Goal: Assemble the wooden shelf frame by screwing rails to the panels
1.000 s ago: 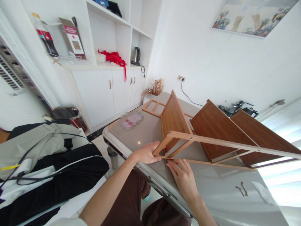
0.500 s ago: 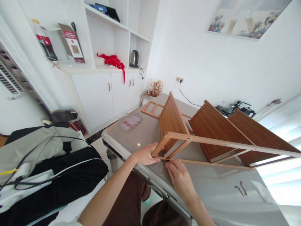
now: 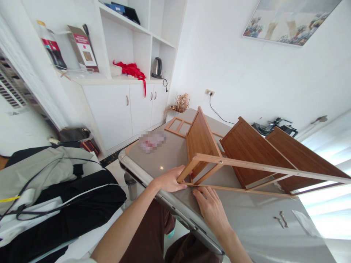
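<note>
A wooden shelf unit (image 3: 257, 166) lies on its side on the grey table, its brown panels standing upright between slim side rails. My left hand (image 3: 171, 179) is wrapped round the near left end of the frame, thumb along the lower rail. Close to that corner, my right hand (image 3: 210, 202) rests at the lower rail (image 3: 219, 188) with its fingers curled and fingertips pinched together. Whatever is between those fingertips is too small and hidden to name. A screw head (image 3: 221, 162) shows on the upper rail.
On the grey table (image 3: 246, 226) lie small metal tools (image 3: 281, 221), a clear plastic bag (image 3: 305, 223) and a blurred packet (image 3: 152, 141). Clothes and cables (image 3: 68, 190) are piled at left. A white cabinet (image 3: 106, 113) and a coffee maker (image 3: 274, 126) stand behind.
The fingers of my right hand have shifted slightly at the lower rail. My left hand and the shelf unit stay in place.
</note>
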Action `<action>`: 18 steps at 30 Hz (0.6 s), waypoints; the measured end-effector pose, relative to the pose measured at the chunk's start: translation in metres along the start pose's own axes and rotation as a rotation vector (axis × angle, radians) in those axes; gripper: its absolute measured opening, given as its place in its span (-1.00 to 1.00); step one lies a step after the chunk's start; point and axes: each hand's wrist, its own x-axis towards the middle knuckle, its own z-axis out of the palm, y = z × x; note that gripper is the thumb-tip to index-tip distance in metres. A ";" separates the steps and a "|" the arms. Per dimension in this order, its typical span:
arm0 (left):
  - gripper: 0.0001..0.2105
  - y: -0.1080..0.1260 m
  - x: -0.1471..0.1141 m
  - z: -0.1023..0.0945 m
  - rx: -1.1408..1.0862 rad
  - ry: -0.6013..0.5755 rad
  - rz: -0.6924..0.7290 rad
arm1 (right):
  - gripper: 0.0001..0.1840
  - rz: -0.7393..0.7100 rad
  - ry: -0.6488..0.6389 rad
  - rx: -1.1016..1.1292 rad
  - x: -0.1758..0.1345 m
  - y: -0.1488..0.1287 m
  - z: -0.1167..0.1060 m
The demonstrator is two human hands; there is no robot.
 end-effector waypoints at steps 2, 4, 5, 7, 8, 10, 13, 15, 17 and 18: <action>-0.48 0.000 0.000 0.000 0.004 -0.004 -0.002 | -0.78 0.003 0.002 -0.019 0.001 0.000 0.000; -0.48 0.000 0.000 0.000 0.005 -0.005 -0.007 | -0.77 -0.001 0.006 -0.030 0.002 0.000 -0.001; -0.48 0.000 0.000 0.000 0.003 -0.004 -0.007 | -0.77 -0.004 0.008 -0.032 0.002 0.000 -0.001; -0.48 0.000 0.000 -0.001 0.000 -0.003 -0.006 | -0.76 -0.005 0.014 -0.036 0.003 -0.001 -0.002; -0.48 0.000 0.000 -0.001 0.000 -0.005 -0.004 | -0.76 -0.004 0.015 -0.038 0.002 -0.001 -0.002; -0.48 0.000 0.000 -0.001 -0.001 -0.009 0.005 | -0.77 -0.004 0.015 -0.044 0.002 -0.002 -0.003; -0.49 0.000 0.000 -0.001 -0.004 -0.009 0.008 | -0.76 -0.010 0.020 -0.059 0.002 -0.003 -0.003; -0.49 0.000 0.000 -0.001 -0.006 -0.011 -0.007 | -0.75 -0.021 0.027 -0.071 0.003 -0.004 -0.004; -0.48 0.000 0.000 0.000 -0.007 -0.010 -0.018 | -0.74 -0.032 0.029 -0.078 0.003 -0.004 -0.005; -0.47 0.000 0.000 0.000 -0.007 -0.008 -0.020 | -0.74 -0.034 0.030 -0.080 0.004 -0.005 -0.005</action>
